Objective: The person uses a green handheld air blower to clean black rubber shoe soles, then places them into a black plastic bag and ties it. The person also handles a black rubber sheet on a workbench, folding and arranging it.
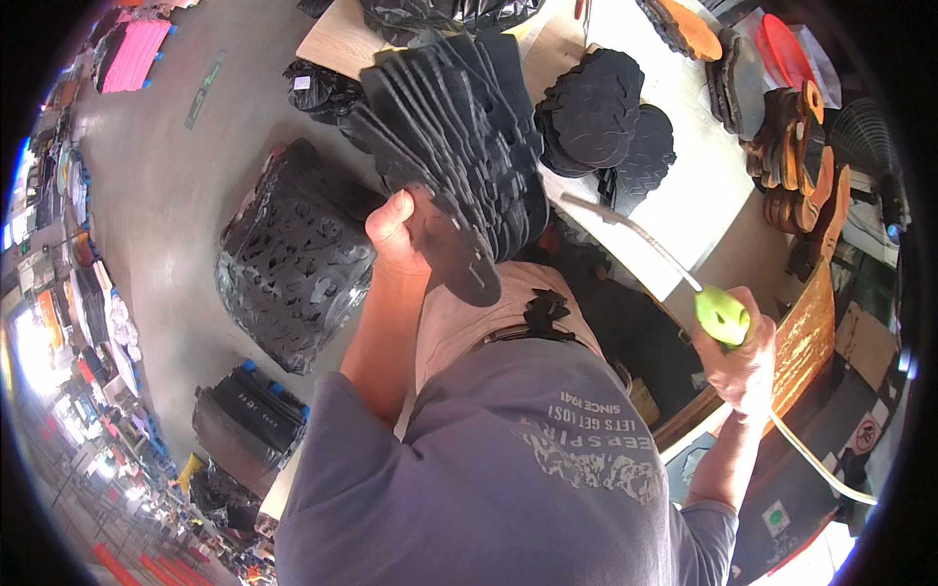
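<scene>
My left hand [399,234] grips a thick fanned stack of black shoe soles [459,127] near its lower end, thumb pressed on the nearest sole. The stack tilts up and away in front of my body, partly over the table's edge. In my right hand [738,366], on the right, is a bright green-handled air blow gun [721,314]. Its long bent metal nozzle points left toward the soles, apart from them. A pale hose [816,459] runs from the hand to the lower right. Another pile of black soles [591,107] lies on the white table [703,186].
Orange and brown sole-shaped pieces [689,34] and more stacks [787,146] line the table's far right, near a red tray [785,49] and a fan [865,137]. A large black bundle [288,264] stands on the floor at left. A wooden panel [806,313] rises beyond my right hand.
</scene>
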{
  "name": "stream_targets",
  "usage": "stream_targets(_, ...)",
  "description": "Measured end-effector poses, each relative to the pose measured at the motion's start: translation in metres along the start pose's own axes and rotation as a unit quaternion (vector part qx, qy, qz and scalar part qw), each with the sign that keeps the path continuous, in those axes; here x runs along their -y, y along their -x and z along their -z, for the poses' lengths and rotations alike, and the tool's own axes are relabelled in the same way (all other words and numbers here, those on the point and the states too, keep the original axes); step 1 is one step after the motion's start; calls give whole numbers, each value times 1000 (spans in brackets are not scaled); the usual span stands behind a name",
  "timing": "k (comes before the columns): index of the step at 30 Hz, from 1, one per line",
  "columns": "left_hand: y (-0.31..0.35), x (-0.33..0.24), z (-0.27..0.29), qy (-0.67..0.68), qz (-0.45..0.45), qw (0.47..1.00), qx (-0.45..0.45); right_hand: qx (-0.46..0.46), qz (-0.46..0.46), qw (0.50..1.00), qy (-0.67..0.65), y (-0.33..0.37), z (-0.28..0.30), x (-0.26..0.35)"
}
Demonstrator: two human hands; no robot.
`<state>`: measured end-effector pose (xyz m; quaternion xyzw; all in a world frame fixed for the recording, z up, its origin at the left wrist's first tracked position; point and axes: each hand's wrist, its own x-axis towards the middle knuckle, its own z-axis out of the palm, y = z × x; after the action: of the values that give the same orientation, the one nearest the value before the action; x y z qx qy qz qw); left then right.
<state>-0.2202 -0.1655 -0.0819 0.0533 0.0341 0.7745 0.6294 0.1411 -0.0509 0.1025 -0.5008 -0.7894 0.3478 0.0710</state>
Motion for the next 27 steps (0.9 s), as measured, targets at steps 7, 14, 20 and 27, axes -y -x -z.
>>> stream_targets(7, 6, -10, 10, -63, 32, 997, -20, 35, -16, 999, -17, -7, 17, 2)
stream_targets(14, 16, -49, 12, -257, 161, 951, -57, 34, 11, 999, -20, -15, 48, -3)
stream_targets(20, -4, -51, -32, -372, 311, 874, -17, 63, 29, 998, -6, -27, 63, -1)
stream_targets(27, -42, -28, -67, -572, 407, 681, 208, 191, 27, 981, 20, -30, 69, 3)
